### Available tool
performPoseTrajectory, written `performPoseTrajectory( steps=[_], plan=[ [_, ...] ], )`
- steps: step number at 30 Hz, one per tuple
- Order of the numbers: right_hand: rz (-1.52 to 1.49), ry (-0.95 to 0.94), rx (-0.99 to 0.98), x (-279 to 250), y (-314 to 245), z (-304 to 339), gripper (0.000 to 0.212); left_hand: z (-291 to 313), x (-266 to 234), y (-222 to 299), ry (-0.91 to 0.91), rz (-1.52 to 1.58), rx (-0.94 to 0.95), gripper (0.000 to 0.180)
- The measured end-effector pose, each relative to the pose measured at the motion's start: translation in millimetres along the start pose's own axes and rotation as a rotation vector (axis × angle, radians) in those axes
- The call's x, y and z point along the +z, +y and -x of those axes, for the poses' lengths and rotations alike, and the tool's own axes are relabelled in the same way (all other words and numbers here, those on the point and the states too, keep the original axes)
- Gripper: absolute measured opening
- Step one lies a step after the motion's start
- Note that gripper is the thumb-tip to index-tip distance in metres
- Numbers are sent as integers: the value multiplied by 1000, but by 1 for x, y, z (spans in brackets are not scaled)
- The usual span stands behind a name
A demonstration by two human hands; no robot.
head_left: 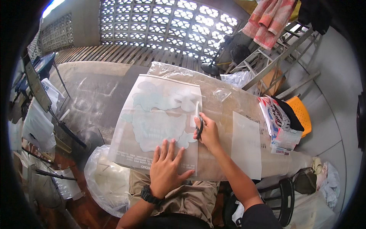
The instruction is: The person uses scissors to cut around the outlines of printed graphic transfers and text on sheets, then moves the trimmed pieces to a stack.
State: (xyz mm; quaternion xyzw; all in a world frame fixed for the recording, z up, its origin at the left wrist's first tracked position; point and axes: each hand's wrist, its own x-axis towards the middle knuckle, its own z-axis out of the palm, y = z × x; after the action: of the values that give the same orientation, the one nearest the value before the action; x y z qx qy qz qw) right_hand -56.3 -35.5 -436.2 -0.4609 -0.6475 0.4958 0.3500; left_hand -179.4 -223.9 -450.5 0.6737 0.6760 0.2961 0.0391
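Note:
A large whitish sheet (121, 131) lies on the plastic-covered work surface before me. It bears a pale greenish, curvy-edged shape (152, 128) with rounded lobes. My left hand (166, 168) rests flat on the sheet's near part, fingers stretched out and holding nothing; a black watch (151, 194) is on that wrist. At the sheet's right edge my right hand (209, 133) grips scissors (200, 128) by their black handles. The blades point away from me, along that edge. Whether they are open or closed on the sheet is too small to tell.
A blank pale strip (246, 145) lies to the right on the brown plastic covering (217, 152). Beyond it are printed papers (276, 118) and an orange perforated plastic seat (300, 114). A ladder (286, 49) leans at far right. A clear plastic bag (106, 179) sits at lower left.

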Motion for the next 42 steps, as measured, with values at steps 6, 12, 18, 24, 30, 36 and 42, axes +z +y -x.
performPoseTrajectory(
  steps=[6, 12, 18, 24, 30, 36, 42],
  plan=[
    [28, 6, -40, -4, 0, -49, 64, 1, 2, -1, -6, -20, -7, 78],
    [116, 56, -90, -8, 11, -123, 62, 2, 2, -1, -20, -43, -4, 78],
    [331, 207, -196, -37, -12, -151, 58, 4, 0, -1, 4, -14, 14, 77],
    [1044, -41, -374, -48, -27, -56, 41, 12, -12, -9, -61, -6, -11, 72],
    [1181, 324, -173, -138, 8, -11, 41, 17, -70, -26, -213, -6, -270, 60],
    [743, 396, -288, -135, -38, 92, 31, 10, -56, -73, -128, -33, 101, 49],
    [-126, -241, 182, -57, -7, 241, 22, -13, -41, -70, 31, -90, -100, 52]
  ],
)
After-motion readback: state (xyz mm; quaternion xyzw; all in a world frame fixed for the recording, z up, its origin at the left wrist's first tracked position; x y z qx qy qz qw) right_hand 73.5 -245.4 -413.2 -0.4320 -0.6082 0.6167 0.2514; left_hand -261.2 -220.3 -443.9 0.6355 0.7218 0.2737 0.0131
